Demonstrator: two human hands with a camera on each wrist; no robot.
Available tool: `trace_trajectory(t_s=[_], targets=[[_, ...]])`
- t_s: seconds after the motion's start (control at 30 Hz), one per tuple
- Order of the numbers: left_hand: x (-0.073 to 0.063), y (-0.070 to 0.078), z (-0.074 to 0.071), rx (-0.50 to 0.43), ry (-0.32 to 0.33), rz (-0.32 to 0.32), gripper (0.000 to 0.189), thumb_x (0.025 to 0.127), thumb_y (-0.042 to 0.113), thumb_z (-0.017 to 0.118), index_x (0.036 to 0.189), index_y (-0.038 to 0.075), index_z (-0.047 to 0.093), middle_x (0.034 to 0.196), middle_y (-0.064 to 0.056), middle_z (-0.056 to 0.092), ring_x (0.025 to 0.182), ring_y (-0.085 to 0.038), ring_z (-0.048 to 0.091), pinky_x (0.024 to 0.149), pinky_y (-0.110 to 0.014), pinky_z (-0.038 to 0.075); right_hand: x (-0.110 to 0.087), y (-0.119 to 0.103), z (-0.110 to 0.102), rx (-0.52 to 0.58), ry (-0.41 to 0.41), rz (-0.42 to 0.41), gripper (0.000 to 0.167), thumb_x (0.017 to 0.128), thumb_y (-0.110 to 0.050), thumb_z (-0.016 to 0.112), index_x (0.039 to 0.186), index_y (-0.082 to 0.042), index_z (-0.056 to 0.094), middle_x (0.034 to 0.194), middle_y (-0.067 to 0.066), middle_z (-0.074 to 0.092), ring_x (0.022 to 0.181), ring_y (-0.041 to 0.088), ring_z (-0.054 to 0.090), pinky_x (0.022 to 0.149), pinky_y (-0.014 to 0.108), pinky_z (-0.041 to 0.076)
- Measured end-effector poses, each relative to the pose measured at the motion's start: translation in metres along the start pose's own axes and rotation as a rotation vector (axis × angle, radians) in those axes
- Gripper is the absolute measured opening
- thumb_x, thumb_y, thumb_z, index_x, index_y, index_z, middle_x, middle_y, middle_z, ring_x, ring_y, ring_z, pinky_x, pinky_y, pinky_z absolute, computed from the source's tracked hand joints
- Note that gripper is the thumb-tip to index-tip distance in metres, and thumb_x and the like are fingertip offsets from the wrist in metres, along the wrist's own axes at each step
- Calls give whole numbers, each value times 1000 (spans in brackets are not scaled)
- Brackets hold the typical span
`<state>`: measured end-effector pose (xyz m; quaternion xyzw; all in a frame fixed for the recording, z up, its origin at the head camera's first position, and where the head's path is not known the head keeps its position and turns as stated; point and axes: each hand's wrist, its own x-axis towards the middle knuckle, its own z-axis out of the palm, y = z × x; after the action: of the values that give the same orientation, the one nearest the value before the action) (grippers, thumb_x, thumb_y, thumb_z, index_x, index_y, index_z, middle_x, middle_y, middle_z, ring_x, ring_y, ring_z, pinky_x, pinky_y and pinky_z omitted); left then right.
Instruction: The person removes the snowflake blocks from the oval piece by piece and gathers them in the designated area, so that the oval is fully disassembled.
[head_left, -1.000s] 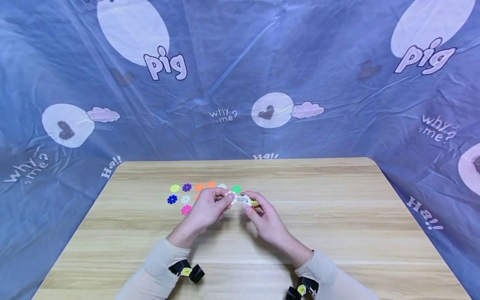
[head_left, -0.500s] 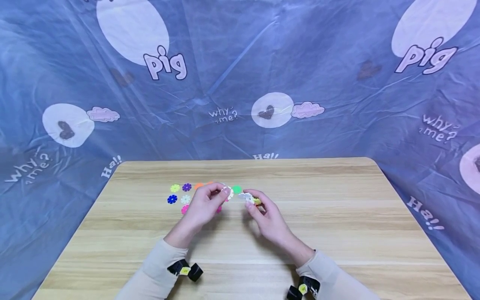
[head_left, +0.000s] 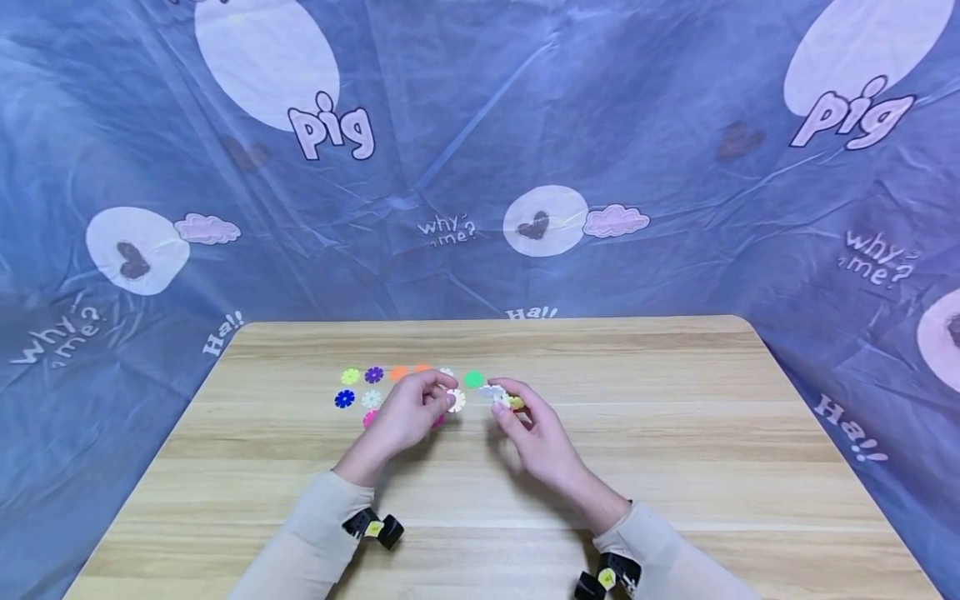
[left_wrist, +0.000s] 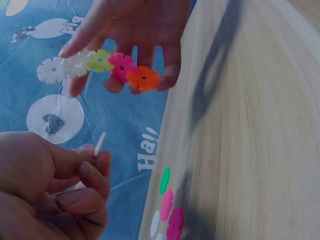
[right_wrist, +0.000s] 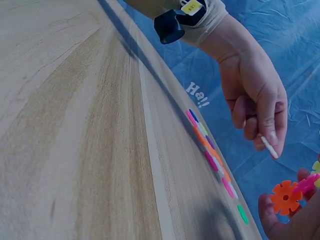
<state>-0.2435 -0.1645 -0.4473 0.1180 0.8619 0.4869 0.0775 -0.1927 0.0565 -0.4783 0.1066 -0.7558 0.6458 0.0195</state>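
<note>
My left hand (head_left: 408, 412) pinches a white notched snowflake disc (head_left: 457, 401) between thumb and fingers, above the table. The left wrist view shows this disc (left_wrist: 100, 143) edge-on, standing up from the fingertips. Opposite, my right hand (head_left: 540, 433) holds a chain of interlocked discs (left_wrist: 121, 67). Two white ones form one end, followed by yellow-green, pink and an orange disc (right_wrist: 285, 198) at the other end. Thumb and fingers grip the chain near its white end, while the other fingers lie behind it. A gap separates the left hand's disc from the chain.
Loose discs lie flat in rows beyond and left of my hands, among them yellow-green (head_left: 350, 377), purple (head_left: 373, 374), dark blue (head_left: 344, 398) and green (head_left: 474, 379). My left hand hides some of them. A blue printed cloth (head_left: 465, 275) hangs behind the wooden table (head_left: 675, 467).
My left hand has drawn left, taking its white disc away from the chain's end, and the disc has since dropped slightly lower at the fingertips. The right hand has barely moved.
</note>
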Motion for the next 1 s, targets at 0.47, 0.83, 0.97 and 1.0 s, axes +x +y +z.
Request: trace_trajectory(t_s=[0.47,0.83,0.97,1.0], targets=[[9,-7,4,323,-19,82,5,104,18,72,106,15,73,70,4,64,61,-12,56,66,-31,47,0,1,0,11,-9,3,41,109,-10,61,150,-6,58,128,24,63,102,21,64,94,38,63],[17,-13,12,402,-126,103,23,103,11,70,126,10,73,75,5,66,68,-11,59,75,-35,53,-1,2,-2,9,-17,-4,40,110,-11,61,149,-5,58,123,22,62,99,23,64,93,39,64],[21,-15,15,435,-124,119,23,101,11,74,123,8,71,76,5,61,68,-11,56,70,-31,50,-1,1,-2,10,-16,6,40,110,-10,60,150,-7,59,127,23,63,103,25,64,93,38,63],[21,-15,15,443,-123,122,23,100,11,75,122,7,71,77,4,61,69,-11,55,70,-30,50,-1,1,-1,10,-14,10,39,110,-10,60,149,-8,59,129,23,63,104,25,64,93,37,63]])
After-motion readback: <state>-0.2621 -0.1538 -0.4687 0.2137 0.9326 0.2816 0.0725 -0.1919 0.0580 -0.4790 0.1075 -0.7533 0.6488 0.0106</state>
